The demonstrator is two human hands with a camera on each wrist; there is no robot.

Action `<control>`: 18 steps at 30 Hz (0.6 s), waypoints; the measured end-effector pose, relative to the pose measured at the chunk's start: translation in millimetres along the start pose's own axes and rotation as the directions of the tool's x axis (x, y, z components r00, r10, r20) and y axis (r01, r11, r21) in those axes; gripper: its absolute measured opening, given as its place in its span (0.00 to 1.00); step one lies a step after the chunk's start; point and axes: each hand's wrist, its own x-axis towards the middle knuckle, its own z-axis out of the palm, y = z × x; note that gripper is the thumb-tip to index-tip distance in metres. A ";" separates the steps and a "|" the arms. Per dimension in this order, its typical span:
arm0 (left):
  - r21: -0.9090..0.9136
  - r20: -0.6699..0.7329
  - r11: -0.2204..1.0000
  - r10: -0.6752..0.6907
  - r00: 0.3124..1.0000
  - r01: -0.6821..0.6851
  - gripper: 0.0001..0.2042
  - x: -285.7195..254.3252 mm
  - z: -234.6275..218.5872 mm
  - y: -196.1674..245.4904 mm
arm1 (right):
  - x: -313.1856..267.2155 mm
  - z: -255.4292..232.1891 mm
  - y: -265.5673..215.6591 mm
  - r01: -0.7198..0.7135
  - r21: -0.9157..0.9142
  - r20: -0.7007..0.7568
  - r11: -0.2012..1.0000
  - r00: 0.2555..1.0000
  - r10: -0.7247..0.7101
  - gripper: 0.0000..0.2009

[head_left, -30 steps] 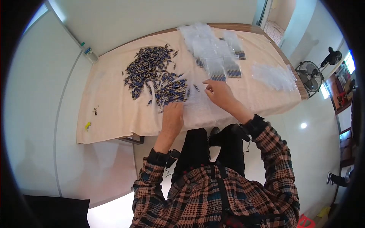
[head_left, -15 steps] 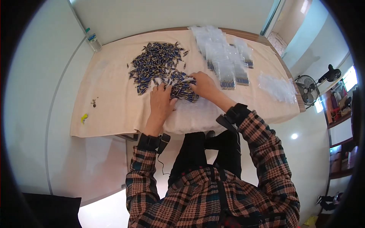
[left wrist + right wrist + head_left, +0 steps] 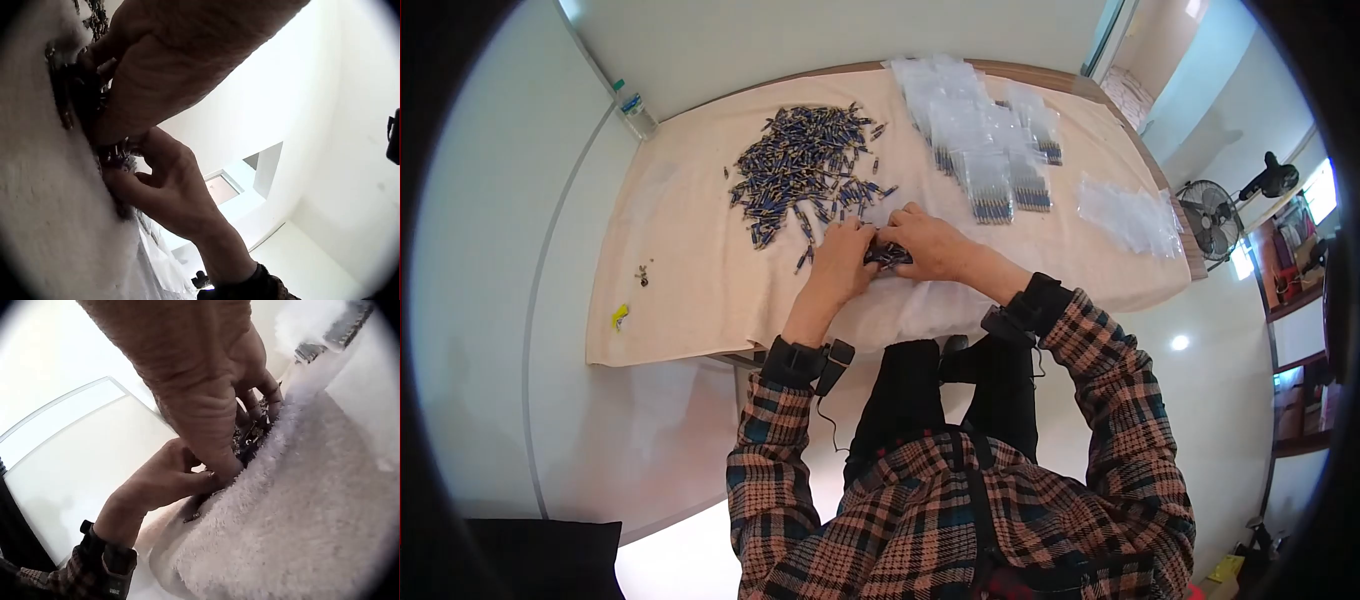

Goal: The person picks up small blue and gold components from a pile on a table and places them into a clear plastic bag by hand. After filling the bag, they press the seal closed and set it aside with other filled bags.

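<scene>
On the cloth-covered table lies a large heap of small dark blue and gold plug-like pieces (image 3: 800, 160). In front of it, both hands curl round a smaller bunch of the same pieces (image 3: 889, 256), pressing it together from either side. My left hand (image 3: 843, 258) grips its left side and my right hand (image 3: 930, 245) its right, with the thumbs close together. In the left wrist view, the thumb and fingers of the right hand (image 3: 165, 181) bend round the pieces. The hands hide most of the bunch in both wrist views.
Clear bags with rows of pieces (image 3: 990, 195) lie at the back right, near a stack of flat clear bags (image 3: 1130, 215). A bottle (image 3: 635, 110) stands at the back left. A small yellow item (image 3: 620, 316) lies at the front left.
The right hand has come in from the right to the smaller bunch. The left hand has moved round to its left side, and both have drawn together, squeezing the spread-out pieces into a tighter bunch.
</scene>
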 end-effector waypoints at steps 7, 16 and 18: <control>-0.087 -0.037 0.989 0.117 0.992 -0.119 0.18 8.8 8.7 9.8 | -7.9 12.0 26.3 -0.005 0.273 -0.206 0.962 0.976 0.063 0.14; -0.690 0.052 0.702 -0.197 0.979 0.178 0.13 10.4 1.2 2.4 | -6.3 1.9 20.6 -0.136 0.930 -0.014 0.342 0.915 0.403 0.13; -0.400 -0.147 0.917 -0.077 0.986 0.012 0.14 2.6 5.3 -4.5 | -10.8 7.0 25.2 -0.090 0.902 -0.082 0.421 0.924 0.374 0.12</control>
